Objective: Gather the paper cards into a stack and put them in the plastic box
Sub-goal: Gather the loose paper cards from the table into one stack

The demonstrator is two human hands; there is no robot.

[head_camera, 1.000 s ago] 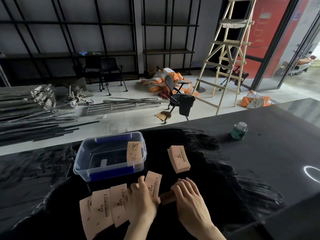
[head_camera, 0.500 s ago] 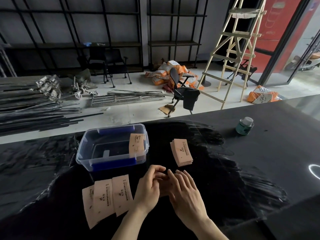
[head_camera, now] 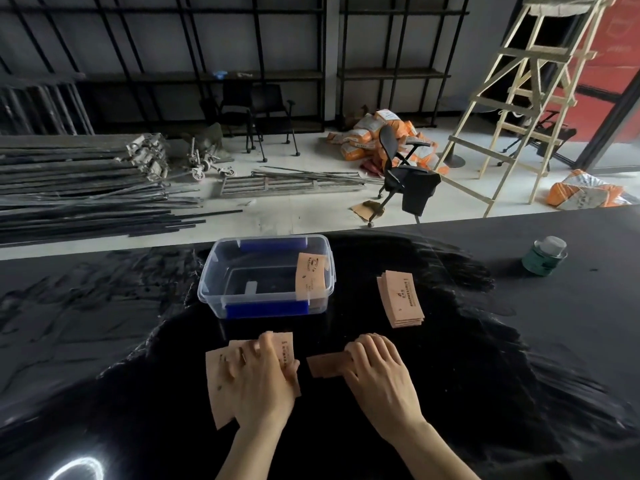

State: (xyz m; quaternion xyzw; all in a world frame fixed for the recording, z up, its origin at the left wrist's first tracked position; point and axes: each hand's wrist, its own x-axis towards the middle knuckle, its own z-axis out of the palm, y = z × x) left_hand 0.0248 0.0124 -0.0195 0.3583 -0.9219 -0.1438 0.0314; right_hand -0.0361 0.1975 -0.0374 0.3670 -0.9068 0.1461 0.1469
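Observation:
A clear plastic box (head_camera: 211, 282) with blue latches stands on the black table, with one tan paper card (head_camera: 310, 277) leaning against its right inner wall. To the right of the box lies a neat stack of cards (head_camera: 401, 299). Near me, my left hand (head_camera: 263, 382) presses flat on several overlapping loose cards (head_camera: 217, 389), its thumb at their right edge. My right hand (head_camera: 379, 375) covers one end of a small card stack (head_camera: 323, 365) that lies crosswise between my hands.
A green jar with a white lid (head_camera: 545, 256) stands at the table's far right. The table's far edge (head_camera: 104, 252) runs just behind the box. Beyond it are metal bars, chairs, a wooden ladder and orange sacks on the floor.
My hands were together at the middle. My left hand has moved left onto the spread cards, and my right hand stays on the small stack, now uncovered at its left end.

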